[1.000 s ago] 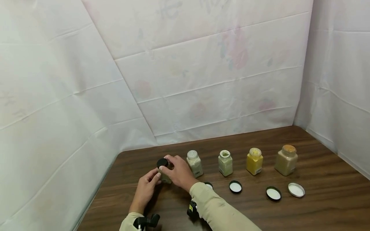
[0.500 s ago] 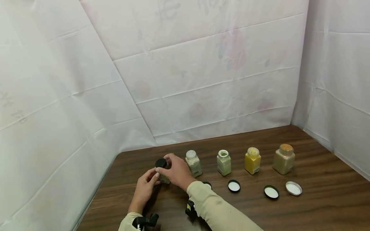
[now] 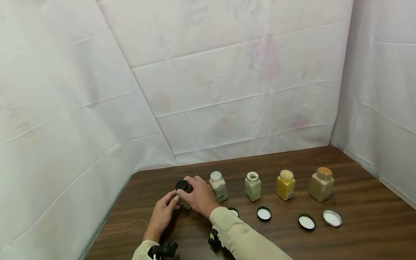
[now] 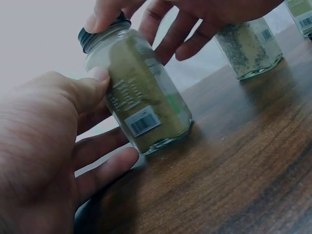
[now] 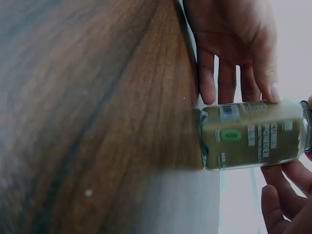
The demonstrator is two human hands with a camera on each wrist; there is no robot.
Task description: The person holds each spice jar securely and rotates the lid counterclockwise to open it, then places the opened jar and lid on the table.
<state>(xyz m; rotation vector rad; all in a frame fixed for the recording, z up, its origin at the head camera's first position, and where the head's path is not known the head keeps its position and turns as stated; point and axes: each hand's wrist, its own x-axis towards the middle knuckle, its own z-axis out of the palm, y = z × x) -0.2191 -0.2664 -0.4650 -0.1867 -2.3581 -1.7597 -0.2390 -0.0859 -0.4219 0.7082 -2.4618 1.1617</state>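
Note:
A square glass jar of brownish-green powder (image 4: 141, 92), labelled cumin powder in the right wrist view, stands on the table at the left end of a row. My left hand (image 3: 161, 216) holds its side between thumb and fingers. The thumb (image 4: 97, 80) presses the glass near the shoulder. With thumb and fingertips, my right hand (image 3: 202, 195) grips the black lid (image 3: 182, 185) that sits on the jar's neck. In the head view the hands hide most of the jar body.
Right of the hands stand a speckled jar (image 3: 219, 187), a pale green jar (image 3: 253, 187), a yellow jar (image 3: 286, 186) and a wider tan jar (image 3: 321, 185), all uncapped. Loose lids (image 3: 264, 213) lie in front of them on the wooden table (image 3: 260, 242). White sheeting (image 3: 243, 90) hangs behind.
The head view shifts slightly. Both hands stay at the cumin jar, and the right hand's fingers change their position a little around the lid.

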